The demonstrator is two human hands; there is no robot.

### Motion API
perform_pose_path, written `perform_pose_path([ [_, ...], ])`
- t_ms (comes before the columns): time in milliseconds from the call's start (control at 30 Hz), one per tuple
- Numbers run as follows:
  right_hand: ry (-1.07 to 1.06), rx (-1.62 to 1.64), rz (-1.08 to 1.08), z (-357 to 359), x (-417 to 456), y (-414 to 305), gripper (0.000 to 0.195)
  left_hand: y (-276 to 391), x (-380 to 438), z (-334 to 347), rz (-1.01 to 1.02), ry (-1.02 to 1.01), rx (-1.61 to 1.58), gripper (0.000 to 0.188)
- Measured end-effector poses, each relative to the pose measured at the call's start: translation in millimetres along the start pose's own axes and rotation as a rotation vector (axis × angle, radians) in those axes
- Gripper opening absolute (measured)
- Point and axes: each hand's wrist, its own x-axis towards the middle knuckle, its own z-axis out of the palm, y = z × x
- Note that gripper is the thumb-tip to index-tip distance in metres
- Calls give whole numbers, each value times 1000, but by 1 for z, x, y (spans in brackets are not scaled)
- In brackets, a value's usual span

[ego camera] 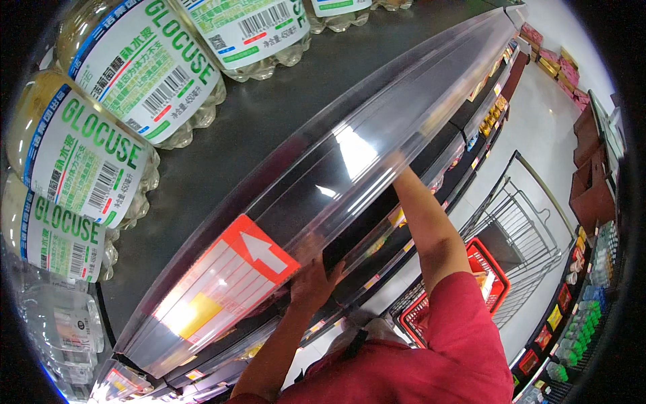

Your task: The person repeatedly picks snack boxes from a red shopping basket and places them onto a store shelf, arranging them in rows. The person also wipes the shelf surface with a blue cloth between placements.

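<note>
My left hand (312, 285) is below the clear plastic shelf-edge guard (282, 197), next to a red-and-white price card with an arrow (227, 278). Its thumb stands out to the side, and the guard and card blur its fingers. My right forearm reaches up to the same guard, farther along the shelf. Only a hazy part of my right hand (393, 159) shows through the plastic, so its fingers and anything in them are hidden. On the dark shelf (202, 166) above stand several clear plastic bottles (146, 81) with white, green and blue labels bearing writing and barcodes.
Lower shelves (449, 126) with packaged goods run beneath the guard. Behind me on the aisle floor stands a wire shopping cart (525, 217), with a red basket (497, 257) at it. Opposite are shelves with green-capped bottles (580, 328) and brown display boxes (590, 177).
</note>
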Motion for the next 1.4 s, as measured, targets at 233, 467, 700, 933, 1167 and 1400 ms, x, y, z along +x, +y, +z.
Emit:
perform_pose_path([
  [233, 38, -62, 56, 1, -13, 20, 28, 5, 5, -1, 26, 19, -29, 82],
  [467, -4, -128, -136, -56, -89, -59, 19, -5, 2, 3, 95, 166, 18, 82],
  [700, -99, 490, 59, -101, -120, -73, 26, -2, 6, 3, 98, 140, 6, 81],
  [933, -364, 1841, 773, -215, -166, -108, 34, 4, -5, -34, 115, 162, -288, 87],
  [1167, -340, 2071, 894, -228, -275, -121, 44, 65, -63, 9, -501, -560, -1939, 86],
  [1400, -154, 2270, 1433, -191, -425, -129, 47, 44, -115, 103, -761, -689, -2031, 69],
])
